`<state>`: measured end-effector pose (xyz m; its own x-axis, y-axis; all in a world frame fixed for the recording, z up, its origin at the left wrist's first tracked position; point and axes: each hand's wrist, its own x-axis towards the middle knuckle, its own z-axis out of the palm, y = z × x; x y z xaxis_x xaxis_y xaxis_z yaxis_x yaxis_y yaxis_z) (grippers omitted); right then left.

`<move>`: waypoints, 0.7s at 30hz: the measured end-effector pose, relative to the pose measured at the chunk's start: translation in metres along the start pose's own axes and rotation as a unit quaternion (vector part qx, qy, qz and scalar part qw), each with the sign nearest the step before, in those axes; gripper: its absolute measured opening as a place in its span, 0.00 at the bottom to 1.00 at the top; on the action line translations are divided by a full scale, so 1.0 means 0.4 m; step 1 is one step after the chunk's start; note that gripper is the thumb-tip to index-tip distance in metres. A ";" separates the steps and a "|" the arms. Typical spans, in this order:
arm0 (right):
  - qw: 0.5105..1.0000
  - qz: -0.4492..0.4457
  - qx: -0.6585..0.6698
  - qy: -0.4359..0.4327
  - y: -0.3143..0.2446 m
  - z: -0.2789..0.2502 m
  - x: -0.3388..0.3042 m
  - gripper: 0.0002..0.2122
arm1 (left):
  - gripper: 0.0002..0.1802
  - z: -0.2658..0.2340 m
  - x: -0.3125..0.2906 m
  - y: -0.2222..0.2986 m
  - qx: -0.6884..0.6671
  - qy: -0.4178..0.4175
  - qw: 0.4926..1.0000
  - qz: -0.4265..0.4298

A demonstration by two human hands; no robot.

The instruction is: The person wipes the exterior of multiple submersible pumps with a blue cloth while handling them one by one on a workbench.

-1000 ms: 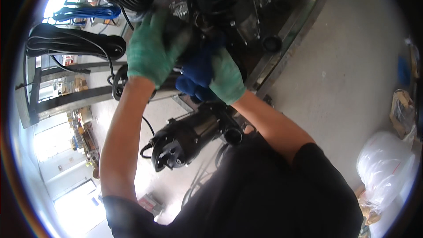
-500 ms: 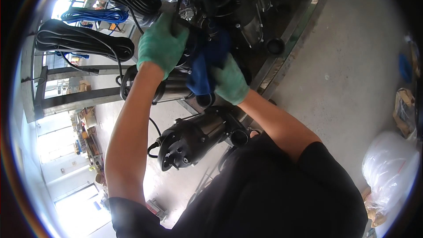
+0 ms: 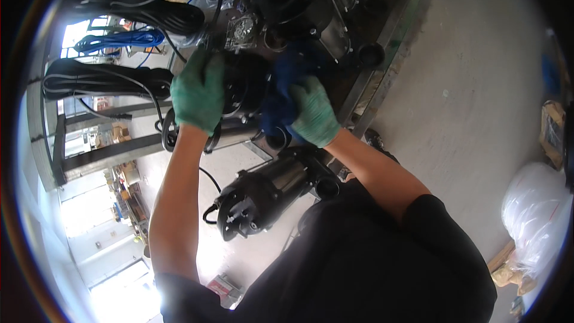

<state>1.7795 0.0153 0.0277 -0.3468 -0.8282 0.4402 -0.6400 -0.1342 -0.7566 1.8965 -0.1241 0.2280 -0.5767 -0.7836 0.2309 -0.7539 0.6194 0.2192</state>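
Here, the cloth [image 3: 282, 100] sits just right of the dark pump [image 3: 248, 75], its long axis slanting upper right to lower left. The right hand [image 3: 314, 110] clutches it; whether the left hand [image 3: 199, 93] grips the pump, I cannot tell. The left has shifted leftward since earlier, baring more pump.

A: what colour's the left glove [image 3: 196, 97]?
B: kinda minty green, same as the right glove [image 3: 315, 112].
A: and the rag [image 3: 281, 98]?
B: navy. lower pump [image 3: 266, 194] is black and silver, T-shirt [image 3: 371, 251] plain black.
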 end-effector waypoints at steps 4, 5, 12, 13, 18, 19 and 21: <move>0.980 0.146 0.093 -0.095 0.096 -0.002 -0.006 0.21 | 0.17 -0.023 -0.063 -0.082 -0.009 0.010 0.992 0.127; 0.965 0.173 0.194 -0.043 0.046 -0.046 0.021 0.20 | 0.20 -0.034 -0.090 -0.115 0.011 0.014 0.988 0.156; 0.970 -0.096 0.223 -0.010 -0.054 -0.025 0.086 0.29 | 0.11 -0.044 -0.142 -0.083 -0.098 0.017 0.993 0.066; 0.946 0.035 0.323 0.002 0.032 0.066 0.018 0.27 | 0.11 -0.049 -0.139 -0.074 -0.091 0.016 0.993 0.073; 0.934 0.188 0.297 -0.061 0.042 0.030 0.021 0.20 | 0.12 -0.070 -0.167 -0.059 -0.040 0.034 0.988 0.144; 0.923 0.190 0.328 -0.072 -0.024 -0.016 0.033 0.19 | 0.11 -0.068 -0.175 -0.059 -0.036 0.019 0.988 0.152; 0.953 0.063 0.295 -0.001 -0.138 -0.092 0.061 0.18 | 0.10 -0.060 -0.155 -0.046 0.013 0.055 0.979 0.194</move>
<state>1.7813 0.0227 0.0981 -0.3927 -0.8592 0.3279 -0.0963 -0.3162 -0.9438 1.9537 -0.0855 0.2324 -0.7843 -0.4793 0.3938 -0.4938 0.8667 0.0714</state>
